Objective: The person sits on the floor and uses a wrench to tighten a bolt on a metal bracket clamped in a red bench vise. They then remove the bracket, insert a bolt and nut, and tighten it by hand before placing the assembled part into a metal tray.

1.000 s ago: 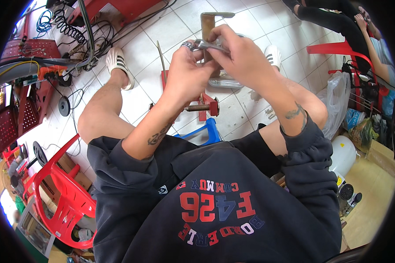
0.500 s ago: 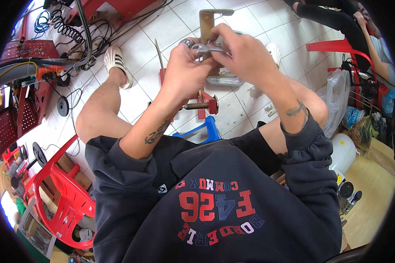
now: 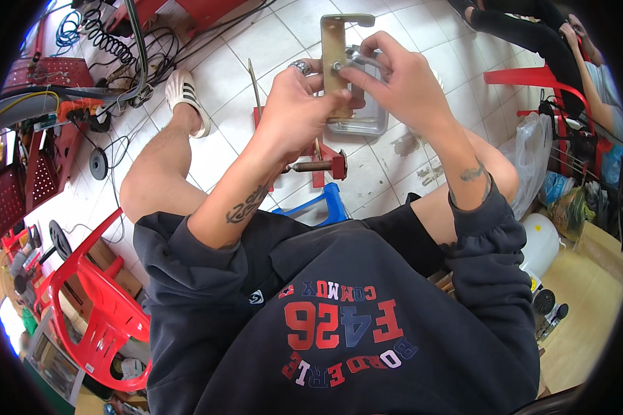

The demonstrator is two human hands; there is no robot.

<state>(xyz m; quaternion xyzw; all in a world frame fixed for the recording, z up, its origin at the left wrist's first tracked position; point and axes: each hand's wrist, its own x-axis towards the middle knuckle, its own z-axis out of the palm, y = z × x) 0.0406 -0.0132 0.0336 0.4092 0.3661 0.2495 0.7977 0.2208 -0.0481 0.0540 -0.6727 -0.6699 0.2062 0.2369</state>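
A brass-coloured metal bracket with a bent top stands upright in the grip of my left hand, whose fingers and thumb close round its lower part. A small silver bolt or nut shows on the bracket's face. My right hand pinches a silver wrench just right of the bracket. Its right thumb tip reaches close to the bolt. The wrench's far end is partly hidden by the fingers and bracket. Below the hands, a metal tray sits partly covered.
A red vise with a threaded screw stands between my legs, above a blue plastic stool. Red chairs stand at the lower left. Cables lie on the tiled floor. Another person's leg is at the upper right.
The wrench has moved from across the bracket's face to its right side, uncovering the bolt. My right hand has shifted slightly right, and the bracket has moved a little right too.
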